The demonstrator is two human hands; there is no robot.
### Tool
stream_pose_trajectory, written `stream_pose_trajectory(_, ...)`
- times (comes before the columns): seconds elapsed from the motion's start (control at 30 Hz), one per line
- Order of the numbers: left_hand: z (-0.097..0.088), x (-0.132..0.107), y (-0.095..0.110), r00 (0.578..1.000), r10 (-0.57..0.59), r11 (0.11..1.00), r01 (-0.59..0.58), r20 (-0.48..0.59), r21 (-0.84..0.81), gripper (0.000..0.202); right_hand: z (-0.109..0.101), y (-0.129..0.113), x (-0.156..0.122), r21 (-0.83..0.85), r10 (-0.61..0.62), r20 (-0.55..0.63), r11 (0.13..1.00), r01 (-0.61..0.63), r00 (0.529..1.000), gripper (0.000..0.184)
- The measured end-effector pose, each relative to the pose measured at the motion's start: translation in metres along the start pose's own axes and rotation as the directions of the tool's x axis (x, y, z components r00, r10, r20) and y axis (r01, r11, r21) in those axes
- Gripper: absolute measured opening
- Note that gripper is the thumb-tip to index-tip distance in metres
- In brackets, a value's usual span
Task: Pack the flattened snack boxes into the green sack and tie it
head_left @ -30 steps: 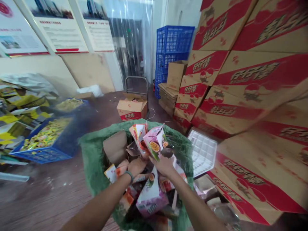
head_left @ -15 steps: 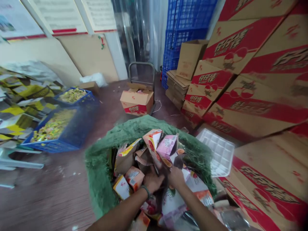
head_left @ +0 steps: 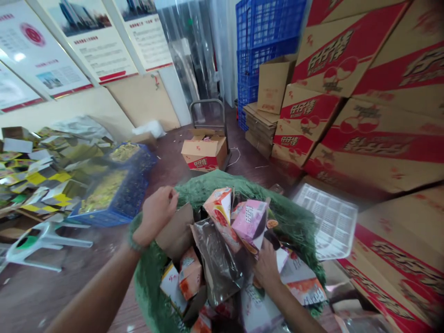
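Observation:
A green woven sack stands open before me, filled with printed snack boxes and clear plastic packaging. My left hand is over its left rim with the fingers curled in, beside a brown cardboard flap; whatever the fingers hold is hidden. Inside the sack my right hand is closed at the lower end of a purple box. An orange-and-white box leans against that box. Between my hands lies a clear plastic wrapper, with a small orange box to its left.
Large red-and-brown cartons are stacked at right, near a clear plastic tray. Ahead, an open carton sits on a hand cart. To the left are blue crates, a white stool and heaped yellow boxes.
My left hand has risen out of the sack and moved left to its rim. The clear wrapper now shows in the middle. My right hand stays in the sack near the purple box.

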State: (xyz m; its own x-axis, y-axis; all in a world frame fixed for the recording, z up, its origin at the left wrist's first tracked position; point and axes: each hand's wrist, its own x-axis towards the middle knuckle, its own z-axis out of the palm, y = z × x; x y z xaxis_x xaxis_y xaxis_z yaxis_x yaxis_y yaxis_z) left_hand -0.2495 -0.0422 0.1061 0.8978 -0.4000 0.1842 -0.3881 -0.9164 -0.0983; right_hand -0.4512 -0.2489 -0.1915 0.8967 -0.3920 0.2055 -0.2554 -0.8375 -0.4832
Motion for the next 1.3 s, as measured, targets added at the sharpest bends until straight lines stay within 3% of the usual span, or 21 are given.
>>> stream_pose_trajectory(0.03,0.004,0.024,-0.007,0.992,0.091,0.995,-0.095,0.084,0.044,0.034,0.002,0.000,-0.001,0.037,-0.007,-0.054,0.999,0.009,0.999,0.049)
stream_pose_trajectory(0.1,0.024,0.064,-0.011,0.923,0.227,0.965,-0.257,0.310,0.060,0.046,0.005,0.001,-0.003,0.101,-0.024,-0.165,0.994,0.041,0.986,0.052)
stream_pose_trajectory(0.17,0.055,0.091,-0.005,0.859,0.274,0.947,-0.321,0.433,0.037,0.062,0.007,0.000,-0.006,0.127,-0.052,-0.242,0.988,0.085,0.969,0.055)
stream_pose_trajectory(0.23,0.085,0.103,0.001,0.840,0.282,0.946,-0.325,0.463,0.013,0.051,0.004,-0.004,-0.012,0.088,-0.092,-0.247,0.989,0.117,0.965,0.055)
stream_pose_trajectory(0.3,0.106,0.111,0.003,0.846,0.282,0.950,-0.314,0.453,-0.005,0.022,-0.003,-0.016,-0.016,0.001,-0.173,-0.153,0.985,0.175,0.973,0.063)
stream_pose_trajectory(0.33,0.111,0.116,0.002,0.860,0.278,0.953,-0.302,0.428,-0.013,0.019,-0.008,-0.024,-0.017,-0.044,-0.221,-0.084,0.975,0.218,0.972,0.069)
stream_pose_trajectory(0.4,0.108,0.134,-0.004,0.902,0.260,0.963,-0.267,0.344,-0.027,0.029,-0.018,-0.047,-0.011,-0.105,-0.301,0.065,0.946,0.307,0.951,0.084)
stream_pose_trajectory(0.5,0.082,0.175,-0.015,0.961,0.209,0.978,-0.203,0.182,-0.049,0.038,-0.023,-0.085,0.018,-0.069,-0.370,0.249,0.915,0.397,0.895,0.096)
stream_pose_trajectory(0.6,0.053,0.211,-0.022,0.989,0.140,0.988,-0.136,0.054,-0.069,0.040,-0.014,-0.112,0.064,0.027,-0.398,0.369,0.908,0.419,0.840,0.093)
stream_pose_trajectory(0.67,0.044,0.221,-0.027,0.995,0.099,0.992,-0.099,-0.005,-0.084,0.039,-0.002,-0.120,0.095,0.035,-0.389,0.426,0.909,0.414,0.817,0.095)
stream_pose_trajectory(0.77,0.054,0.217,-0.040,0.996,0.059,0.982,-0.071,-0.071,-0.175,0.034,0.015,-0.119,0.133,-0.008,-0.329,0.485,0.925,0.381,0.810,0.100)
stream_pose_trajectory(0.87,0.081,0.212,-0.066,0.989,-0.047,0.937,-0.005,-0.138,-0.350,0.034,0.026,-0.109,0.158,-0.017,-0.338,0.516,0.915,0.404,0.787,0.102)
stream_pose_trajectory(0.93,0.098,0.214,-0.087,0.973,-0.162,0.897,0.077,-0.163,-0.436,0.038,0.030,-0.101,0.168,-0.015,-0.387,0.504,0.890,0.456,0.772,0.098)
stream_pose_trajectory(1.0,0.108,0.220,-0.103,0.946,-0.275,0.829,0.143,-0.172,-0.540,0.039,0.034,-0.094,0.173,-0.037,-0.385,0.478,0.889,0.456,0.789,0.093)
stream_pose_trajectory(1.1,0.101,0.225,-0.108,0.931,-0.332,0.735,0.155,-0.151,-0.660,0.034,0.036,-0.091,0.172,-0.071,-0.332,0.473,0.909,0.411,0.816,0.092)
stream_pose_trajectory(1.23,0.066,0.219,-0.094,0.973,-0.198,0.862,0.115,-0.120,-0.493,0.035,0.014,-0.103,0.157,0.028,-0.309,0.489,0.940,0.340,0.816,0.089)
stream_pose_trajectory(1.3,0.052,0.213,-0.088,0.992,-0.107,0.930,0.076,-0.066,-0.360,0.037,-0.008,-0.111,0.147,0.154,-0.305,0.521,0.952,0.264,0.797,0.103)
